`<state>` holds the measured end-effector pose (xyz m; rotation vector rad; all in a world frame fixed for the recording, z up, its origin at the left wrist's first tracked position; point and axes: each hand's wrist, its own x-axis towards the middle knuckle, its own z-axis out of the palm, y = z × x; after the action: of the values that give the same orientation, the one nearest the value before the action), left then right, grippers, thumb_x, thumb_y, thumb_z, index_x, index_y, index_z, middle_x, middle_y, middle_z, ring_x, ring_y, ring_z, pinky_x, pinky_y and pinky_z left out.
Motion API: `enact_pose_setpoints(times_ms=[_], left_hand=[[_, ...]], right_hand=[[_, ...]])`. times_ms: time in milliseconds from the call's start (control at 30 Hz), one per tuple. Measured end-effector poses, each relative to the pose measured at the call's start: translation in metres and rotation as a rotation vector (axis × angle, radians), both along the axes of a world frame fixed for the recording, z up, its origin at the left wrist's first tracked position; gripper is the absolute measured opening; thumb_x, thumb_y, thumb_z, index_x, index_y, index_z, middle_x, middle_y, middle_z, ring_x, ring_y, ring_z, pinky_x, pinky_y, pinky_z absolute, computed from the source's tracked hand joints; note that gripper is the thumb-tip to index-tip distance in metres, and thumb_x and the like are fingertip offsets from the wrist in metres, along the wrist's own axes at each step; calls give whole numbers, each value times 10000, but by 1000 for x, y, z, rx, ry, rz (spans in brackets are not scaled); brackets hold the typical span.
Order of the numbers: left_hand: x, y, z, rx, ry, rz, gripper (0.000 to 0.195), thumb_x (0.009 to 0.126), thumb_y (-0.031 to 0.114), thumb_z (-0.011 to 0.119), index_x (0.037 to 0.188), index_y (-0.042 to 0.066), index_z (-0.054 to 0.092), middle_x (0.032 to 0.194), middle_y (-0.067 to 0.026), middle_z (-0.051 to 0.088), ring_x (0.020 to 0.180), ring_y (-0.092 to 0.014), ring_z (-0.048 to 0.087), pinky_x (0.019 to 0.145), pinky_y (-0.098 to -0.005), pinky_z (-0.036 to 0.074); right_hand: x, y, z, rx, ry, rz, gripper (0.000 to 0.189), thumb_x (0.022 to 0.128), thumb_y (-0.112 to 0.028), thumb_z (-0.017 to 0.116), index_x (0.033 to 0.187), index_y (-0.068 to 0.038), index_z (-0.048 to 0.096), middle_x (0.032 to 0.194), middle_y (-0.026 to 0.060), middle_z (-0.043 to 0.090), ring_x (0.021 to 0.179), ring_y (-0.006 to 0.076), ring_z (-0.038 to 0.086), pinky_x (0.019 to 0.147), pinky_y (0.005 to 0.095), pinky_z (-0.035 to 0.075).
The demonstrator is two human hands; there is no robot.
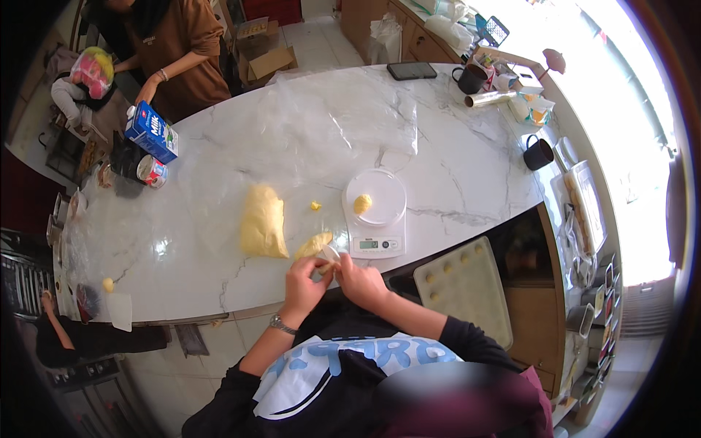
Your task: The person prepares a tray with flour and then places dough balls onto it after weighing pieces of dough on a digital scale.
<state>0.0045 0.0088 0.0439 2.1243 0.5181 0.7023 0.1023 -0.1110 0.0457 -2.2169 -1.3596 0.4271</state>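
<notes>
My left hand (305, 287), with a wristwatch, pinches a small piece of dough (325, 269) at the table's near edge. My right hand (361, 282) meets it there, gripping a white dough scraper (331, 254). Just beyond the fingertips lies a strip of yellow dough (313, 245), partly behind the scraper. A large slab of dough (263, 222) rests to the left, and a tiny dough scrap (316, 206) farther back. On the right, a white digital kitchen scale (378, 253) carries a dough ball (362, 204) on its round plate.
Below the table's edge at right, a pale tray (465, 295) bears several dough balls. Clear plastic sheeting (339, 120) covers much of the marble table (465, 180). A co-worker's hand (147, 90) touches a milk carton (153, 131). Another person (82, 342) is at far left.
</notes>
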Motion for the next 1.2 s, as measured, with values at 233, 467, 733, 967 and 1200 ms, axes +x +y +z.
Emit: enact_pose_setpoints(times_ms=[233,467,733,967,1200], left_hand=[[74,29,38,-618,-221,-49,146,876,89,571,965,-26,572,915,-88,602,850,-102,576,713,-229,474],[113,27,26,-128,-22,-125,159,858,167,595,874,11,621,849,-78,599,773,-153,577,671,-275,462],[10,-19,-3,59,217,-110,105,792,90,609,873,24,621,806,-104,568,781,-266,564,708,-359,460],[-7,13,3,227,78,87,113,763,62,632,873,36,628,873,-91,575,823,-271,545,747,-363,452],[-9,18,7,146,112,142,241,691,130,726,863,45,581,933,-100,499,894,-273,503,765,-363,432]], right_hand=[[36,-33,18,363,218,-434,294,886,-183,524,1022,34,379,569,196,549,486,408,537,426,451,408],[68,-49,34,541,153,-580,265,924,-215,486,982,22,382,608,87,563,404,110,502,359,240,395],[68,-62,44,550,257,-711,279,919,-244,496,964,19,414,626,84,567,416,106,514,358,232,410],[77,-65,48,574,258,-755,249,923,-225,490,976,7,417,654,80,579,445,97,523,369,218,408],[80,-63,54,592,275,-737,204,925,-208,486,961,-20,415,671,78,586,454,94,525,373,216,405]])
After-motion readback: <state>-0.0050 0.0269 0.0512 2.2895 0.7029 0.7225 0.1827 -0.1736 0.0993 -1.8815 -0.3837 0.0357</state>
